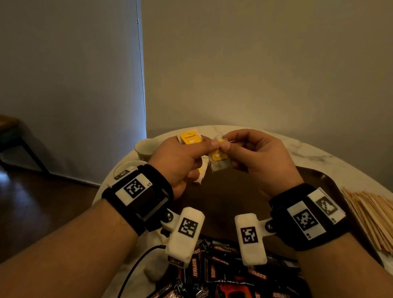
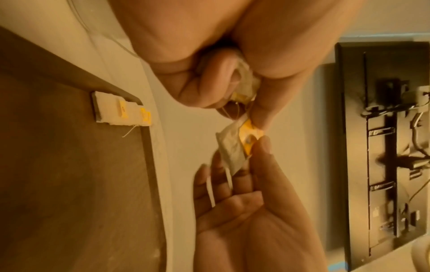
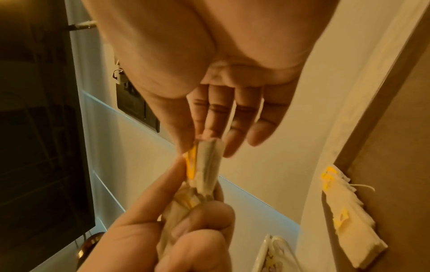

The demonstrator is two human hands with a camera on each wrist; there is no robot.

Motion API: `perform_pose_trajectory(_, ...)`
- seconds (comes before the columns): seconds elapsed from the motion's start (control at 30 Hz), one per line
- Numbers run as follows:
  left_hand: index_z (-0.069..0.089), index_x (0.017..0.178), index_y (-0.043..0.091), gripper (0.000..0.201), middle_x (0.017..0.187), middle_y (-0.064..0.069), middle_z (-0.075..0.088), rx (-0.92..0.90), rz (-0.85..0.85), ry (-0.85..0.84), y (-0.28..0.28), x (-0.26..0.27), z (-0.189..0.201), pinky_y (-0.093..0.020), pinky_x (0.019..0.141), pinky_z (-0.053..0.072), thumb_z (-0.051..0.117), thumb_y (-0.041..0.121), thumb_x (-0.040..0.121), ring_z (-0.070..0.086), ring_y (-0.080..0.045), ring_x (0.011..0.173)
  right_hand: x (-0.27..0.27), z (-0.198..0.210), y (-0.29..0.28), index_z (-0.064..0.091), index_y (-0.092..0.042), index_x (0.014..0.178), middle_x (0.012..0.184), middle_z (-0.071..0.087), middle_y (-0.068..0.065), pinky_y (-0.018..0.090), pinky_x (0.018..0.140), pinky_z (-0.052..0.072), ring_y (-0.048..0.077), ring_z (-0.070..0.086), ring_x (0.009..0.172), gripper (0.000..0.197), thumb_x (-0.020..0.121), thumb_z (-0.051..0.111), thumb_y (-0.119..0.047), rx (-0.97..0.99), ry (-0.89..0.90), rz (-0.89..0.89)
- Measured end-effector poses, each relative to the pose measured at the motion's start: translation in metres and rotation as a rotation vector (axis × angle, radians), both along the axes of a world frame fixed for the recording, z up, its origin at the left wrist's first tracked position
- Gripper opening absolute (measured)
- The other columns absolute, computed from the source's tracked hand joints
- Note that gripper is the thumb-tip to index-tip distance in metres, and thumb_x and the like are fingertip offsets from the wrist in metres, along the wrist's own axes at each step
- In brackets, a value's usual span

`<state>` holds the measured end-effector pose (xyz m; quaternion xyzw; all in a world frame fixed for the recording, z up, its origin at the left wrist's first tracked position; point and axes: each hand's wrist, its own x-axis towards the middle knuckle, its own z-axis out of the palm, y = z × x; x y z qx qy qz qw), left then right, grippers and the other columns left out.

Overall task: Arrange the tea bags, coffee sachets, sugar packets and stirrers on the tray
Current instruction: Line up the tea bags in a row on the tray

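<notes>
Both hands are raised above the far part of the brown tray (image 1: 234, 196). My left hand (image 1: 205, 149) grips a small bunch of tea bags (image 2: 246, 81) in its curled fingers. One white tea bag with a yellow tag (image 1: 217, 159) hangs between the two hands. My right hand (image 1: 229, 147) pinches it by the top with thumb and fingers, its other fingers fairly straight. The left thumb (image 2: 260, 114) also touches that tag. A row of tea bags (image 2: 121, 112) stands against the tray's far left corner, also in the right wrist view (image 3: 349, 220).
Black and red coffee sachets (image 1: 236, 293) lie heaped at the near end. Wooden stirrers (image 1: 381, 221) lie in a pile by the tray's right rim. A cup (image 1: 147, 147) and a glass (image 1: 125, 168) stand left on the round marble table (image 1: 311, 151). A black cable (image 1: 134, 271) trails near my left forearm.
</notes>
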<state>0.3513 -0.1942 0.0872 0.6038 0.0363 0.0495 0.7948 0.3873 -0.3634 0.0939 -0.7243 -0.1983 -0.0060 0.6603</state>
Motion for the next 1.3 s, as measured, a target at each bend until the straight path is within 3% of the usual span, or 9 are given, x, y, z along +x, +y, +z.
perform_pose_trajectory(0.1,0.068,0.088,0.012,0.009,0.073,-0.004,0.052,-0.082,0.055,-0.034,0.007,0.000,0.002,-0.017,0.039,0.023,0.069,0.016,0.096,0.030,-0.008,0.050,-0.002,0.003,-0.001,0.077,-0.019,0.099,0.093,0.078,0.004,0.043,0.086,0.058,0.024,0.073,0.089,0.015,0.085,0.080,-0.025,-0.120,0.045,0.029)
perform_pose_trajectory(0.2,0.069,0.091,0.013,0.009,0.075,-0.004,0.049,-0.164,0.054,-0.044,0.012,-0.002,0.003,-0.015,0.037,0.027,0.069,0.019,0.097,0.033,-0.007,0.050,-0.004,0.010,0.001,0.079,-0.019,0.095,0.089,0.078,0.001,0.041,0.085,0.059,0.019,0.073,0.088,0.014,0.084,0.080,-0.029,-0.186,0.027,-0.015)
perform_pose_trajectory(0.33,0.070,0.089,0.013,0.010,0.068,-0.001,0.053,-0.187,0.062,-0.044,0.017,-0.005,0.003,-0.015,0.037,0.030,0.069,0.019,0.098,0.036,-0.008,0.051,-0.006,0.018,0.011,0.076,-0.016,0.103,0.098,0.078,0.005,0.033,0.079,0.059,0.019,0.074,0.089,0.016,0.087,0.079,-0.017,-0.112,0.045,0.036)
perform_pose_trajectory(0.47,0.069,0.086,0.014,0.013,0.064,-0.001,0.055,-0.067,0.091,-0.071,0.025,-0.006,0.007,-0.016,0.038,0.030,0.068,0.018,0.098,0.038,-0.008,0.050,-0.003,0.021,0.023,0.076,-0.014,0.098,0.097,0.077,0.009,0.036,0.082,0.062,0.022,0.073,0.089,0.012,0.087,0.079,-0.013,-0.223,0.029,0.036)
perform_pose_trajectory(0.67,0.071,0.092,0.016,0.010,0.064,0.006,0.057,0.051,0.169,-0.005,0.039,-0.003,0.011,-0.018,0.043,0.035,0.071,0.024,0.097,0.043,-0.007,0.053,0.008,0.022,0.040,0.072,-0.004,0.092,0.080,0.075,0.010,0.028,0.069,0.061,0.016,0.072,0.071,0.006,0.088,0.073,0.000,-0.111,0.311,0.066)
perform_pose_trajectory(0.8,0.067,0.090,0.017,0.011,0.085,-0.002,0.063,0.032,0.242,0.040,0.048,0.000,0.014,-0.018,0.045,0.036,0.070,0.025,0.097,0.044,-0.008,0.056,0.018,-0.001,0.049,0.070,0.003,0.100,0.076,0.073,0.012,0.033,0.068,0.063,0.017,0.072,0.062,0.012,0.088,0.070,0.003,-0.116,0.483,-0.028)
perform_pose_trajectory(0.93,0.065,0.091,0.017,0.012,0.089,-0.003,0.064,-0.004,0.246,0.074,0.054,0.000,0.014,-0.019,0.046,0.035,0.071,0.026,0.096,0.044,-0.007,0.055,0.026,-0.029,0.053,0.072,0.002,0.099,0.082,0.078,0.016,0.037,0.080,0.063,0.024,0.074,0.076,0.010,0.090,0.070,-0.001,-0.242,0.668,-0.118)
perform_pose_trajectory(1.17,0.063,0.093,0.016,0.012,0.089,-0.004,0.062,-0.018,0.217,0.086,0.063,0.001,0.012,-0.018,0.044,0.034,0.071,0.025,0.096,0.043,-0.008,0.054,0.036,-0.044,0.061,0.075,-0.001,0.096,0.084,0.076,0.014,0.031,0.069,0.059,0.021,0.072,0.077,0.008,0.093,0.071,-0.007,-0.370,0.731,-0.096)
perform_pose_trajectory(1.3,0.062,0.093,0.016,0.012,0.084,-0.002,0.062,-0.007,0.213,0.084,0.063,0.003,0.011,-0.018,0.043,0.033,0.070,0.024,0.097,0.043,-0.007,0.053,0.040,-0.045,0.063,0.074,-0.009,0.088,0.092,0.075,0.012,0.036,0.091,0.059,0.022,0.072,0.091,0.010,0.096,0.068,-0.008,-0.428,0.748,-0.090)
